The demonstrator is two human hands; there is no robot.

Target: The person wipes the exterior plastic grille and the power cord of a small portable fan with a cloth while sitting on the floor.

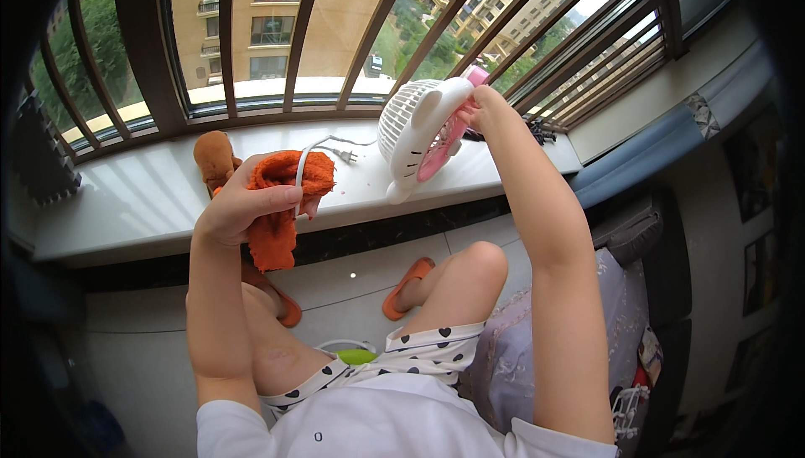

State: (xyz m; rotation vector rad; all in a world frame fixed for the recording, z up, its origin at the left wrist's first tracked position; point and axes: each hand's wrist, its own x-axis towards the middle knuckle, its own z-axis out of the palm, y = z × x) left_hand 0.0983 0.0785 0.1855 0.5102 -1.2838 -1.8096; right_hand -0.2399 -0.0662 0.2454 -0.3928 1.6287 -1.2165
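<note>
My left hand holds a bunched orange terry cloth, one end hanging below the palm. A white power cord crosses over the cloth, pinched against it under my thumb. On the white windowsill, a two-pin plug lies just beyond the cloth. My right hand grips a small white electric fan near its pink base. The fan is tilted, held over the sill, with cat-like ears, a ribbed rear grille and a pink front facing right. Some of my right fingers are hidden behind the fan's rim.
A brown plush-like object sits on the sill beside my left hand. Brown window bars rise behind. Dark interlocking foam pieces stand at the left end. Blue curtain fabric and a seat with a lavender cover are at right.
</note>
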